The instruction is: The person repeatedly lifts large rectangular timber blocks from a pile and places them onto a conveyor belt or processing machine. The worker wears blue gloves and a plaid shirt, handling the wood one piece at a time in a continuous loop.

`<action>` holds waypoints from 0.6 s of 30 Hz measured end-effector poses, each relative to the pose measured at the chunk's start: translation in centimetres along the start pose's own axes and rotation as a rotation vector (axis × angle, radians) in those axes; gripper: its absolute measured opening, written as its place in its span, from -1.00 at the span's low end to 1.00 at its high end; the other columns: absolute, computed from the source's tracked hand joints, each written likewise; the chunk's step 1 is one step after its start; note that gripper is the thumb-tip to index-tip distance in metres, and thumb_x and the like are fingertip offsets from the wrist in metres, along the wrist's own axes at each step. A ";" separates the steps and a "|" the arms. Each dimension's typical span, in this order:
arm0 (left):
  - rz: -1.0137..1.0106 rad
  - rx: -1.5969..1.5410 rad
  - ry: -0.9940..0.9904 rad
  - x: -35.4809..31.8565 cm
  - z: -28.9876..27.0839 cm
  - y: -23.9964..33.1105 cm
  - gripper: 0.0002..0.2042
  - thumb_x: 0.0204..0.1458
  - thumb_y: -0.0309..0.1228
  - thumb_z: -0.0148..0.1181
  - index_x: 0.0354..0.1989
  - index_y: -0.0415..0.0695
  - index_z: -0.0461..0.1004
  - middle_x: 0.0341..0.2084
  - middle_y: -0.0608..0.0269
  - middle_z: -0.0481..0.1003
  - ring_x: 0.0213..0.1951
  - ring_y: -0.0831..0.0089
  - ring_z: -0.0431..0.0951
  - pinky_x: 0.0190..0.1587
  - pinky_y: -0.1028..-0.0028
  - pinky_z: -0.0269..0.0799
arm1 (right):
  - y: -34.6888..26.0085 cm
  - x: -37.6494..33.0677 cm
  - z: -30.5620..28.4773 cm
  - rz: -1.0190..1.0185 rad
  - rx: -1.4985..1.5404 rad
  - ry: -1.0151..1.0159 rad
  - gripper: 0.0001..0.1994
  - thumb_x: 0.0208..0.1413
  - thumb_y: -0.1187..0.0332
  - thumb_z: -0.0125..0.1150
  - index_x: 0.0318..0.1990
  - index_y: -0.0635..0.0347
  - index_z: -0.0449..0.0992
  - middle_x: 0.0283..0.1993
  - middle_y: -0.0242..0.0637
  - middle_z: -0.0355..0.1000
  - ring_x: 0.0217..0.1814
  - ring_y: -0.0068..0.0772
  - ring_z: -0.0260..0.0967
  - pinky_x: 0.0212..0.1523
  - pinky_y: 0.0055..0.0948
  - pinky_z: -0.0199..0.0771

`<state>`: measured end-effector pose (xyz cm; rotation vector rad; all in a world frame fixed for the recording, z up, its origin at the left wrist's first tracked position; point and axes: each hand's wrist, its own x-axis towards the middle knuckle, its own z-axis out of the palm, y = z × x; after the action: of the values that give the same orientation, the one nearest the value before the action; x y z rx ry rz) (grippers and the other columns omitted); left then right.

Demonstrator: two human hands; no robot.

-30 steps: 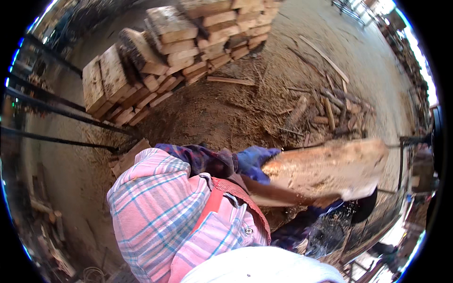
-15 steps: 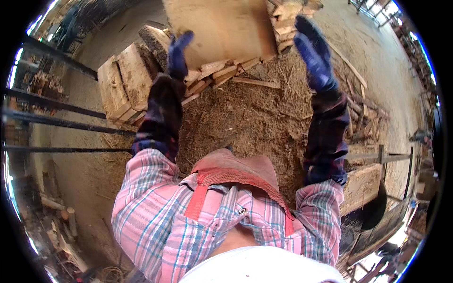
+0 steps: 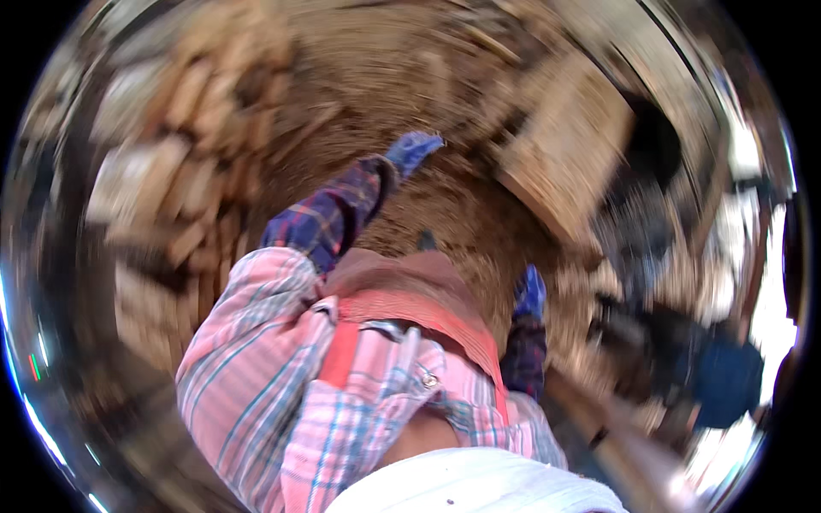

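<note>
Holding nothing in left blue-gloved hand, with fingers stretched out and loosely together
Holding nothing visible in right blue-gloved hand, with fingers pointing away from body; cannot tell how far open, too blurred
Noted right of left fingers and beyond right fingertips, touching neither: thick sawn timber slab, set aslant
Noted well left of left fingers: stack of sawn timbers, smeared by motion
Spread between both sets of fingers: sawdust-strewn ground
</note>
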<state>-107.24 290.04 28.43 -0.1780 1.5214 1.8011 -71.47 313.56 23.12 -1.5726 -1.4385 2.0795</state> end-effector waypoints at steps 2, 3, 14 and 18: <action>-0.024 0.031 -0.187 1.7 6.9 -0.9 -0.40 -0.06 -0.14 0.18 0.07 -0.27 0.18 -0.05 0.04 0.28 -0.03 0.26 0.28 -0.02 0.35 0.20 | -0.9 -2.0 -1.7 -0.051 0.129 0.105 -0.60 0.04 0.09 0.14 -0.01 0.07 0.36 -0.04 -0.26 0.37 -0.06 -0.30 0.31 -0.09 -0.35 0.32; -0.012 0.044 -0.254 3.1 9.1 -0.4 -0.31 -0.09 -0.10 0.22 0.12 -0.28 0.14 0.02 0.03 0.25 0.06 0.24 0.24 0.07 0.35 0.15 | -1.1 -1.8 -2.3 -0.025 0.201 0.145 -0.60 0.04 0.09 0.13 -0.01 0.07 0.36 -0.04 -0.25 0.37 -0.06 -0.29 0.32 -0.10 -0.32 0.33; 0.021 -0.377 -0.441 1.7 10.9 -4.0 -0.28 -0.24 -0.63 0.31 0.17 -0.30 0.08 -0.11 0.05 0.42 -0.08 0.32 0.45 -0.09 0.34 0.43 | -7.9 2.3 1.8 -0.068 0.295 -0.066 -0.45 0.05 -0.10 -0.08 0.09 0.05 0.29 0.14 -0.27 0.23 0.09 -0.24 0.19 0.07 -0.16 0.17; -0.059 -0.323 -0.394 -3.2 -0.4 -9.4 -0.15 -0.31 -0.47 0.42 0.22 -0.19 0.03 0.04 0.01 0.26 -0.04 0.30 0.39 -0.02 0.37 0.36 | -12.0 3.7 8.9 -0.047 0.271 -0.220 -0.36 0.02 -0.17 -0.11 0.17 0.02 0.22 0.22 -0.25 0.14 0.23 -0.17 0.06 0.22 -0.20 0.02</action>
<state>-99.36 288.27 22.64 -0.0188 0.9406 1.8913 -84.98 316.94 29.65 -1.2304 -1.1766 2.3608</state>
